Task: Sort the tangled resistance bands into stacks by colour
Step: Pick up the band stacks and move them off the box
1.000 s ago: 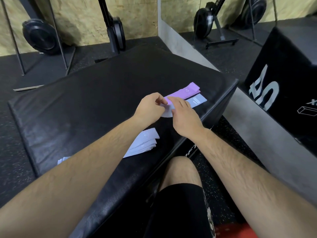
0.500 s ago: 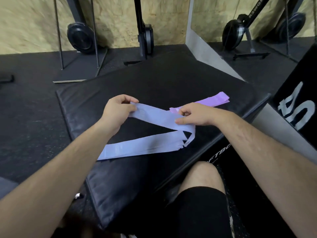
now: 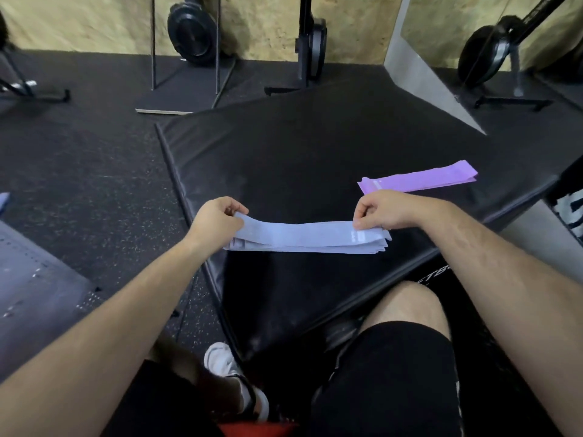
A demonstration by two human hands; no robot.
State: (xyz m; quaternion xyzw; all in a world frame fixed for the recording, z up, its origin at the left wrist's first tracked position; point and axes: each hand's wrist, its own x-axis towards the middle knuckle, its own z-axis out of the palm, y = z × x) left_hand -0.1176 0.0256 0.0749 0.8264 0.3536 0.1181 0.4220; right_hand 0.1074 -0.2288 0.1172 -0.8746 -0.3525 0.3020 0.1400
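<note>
A pale blue resistance band [image 3: 299,230] is stretched flat between my hands, lying on top of a stack of pale blue bands [image 3: 315,247] on the black padded mat [image 3: 284,159]. My left hand [image 3: 217,220] pinches the band's left end. My right hand [image 3: 383,209] pinches its right end over the stack's edge. A stack of purple bands [image 3: 419,178] lies flat on the mat just beyond my right hand, apart from the blue stack.
The mat's near edge runs by my knees and white shoe [image 3: 227,367]. Black rubber floor lies to the left, with a grey perforated platform [image 3: 31,279] at far left. Weight plates on stands [image 3: 192,29] and a mirror stand at the back.
The blue band was lifted from beside the purple stack, carried left and lowered onto the blue stack. My hands spread apart along it. The view swung left.
</note>
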